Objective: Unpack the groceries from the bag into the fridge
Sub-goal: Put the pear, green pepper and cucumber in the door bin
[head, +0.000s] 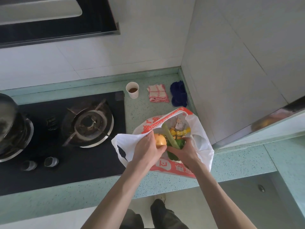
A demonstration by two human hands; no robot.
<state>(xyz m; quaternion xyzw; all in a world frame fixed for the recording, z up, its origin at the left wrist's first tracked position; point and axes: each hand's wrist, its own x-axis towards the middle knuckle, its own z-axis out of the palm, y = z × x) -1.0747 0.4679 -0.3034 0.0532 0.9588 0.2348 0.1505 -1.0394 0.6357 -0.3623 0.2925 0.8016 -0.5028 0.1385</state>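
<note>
A white and red plastic grocery bag lies open on the pale green counter. My left hand grips a yellow-orange round fruit at the bag's mouth. My right hand reaches into the bag and curls round green vegetables, among them a pale green stalk. Deeper in the bag lie a yellow packet and other wrapped items. The fridge's top edge shows at the right.
A black gas hob with a burner lies left of the bag, a dark pot on its far left. Behind the bag stand a paper cup, a folded red-checked cloth and a blue cloth.
</note>
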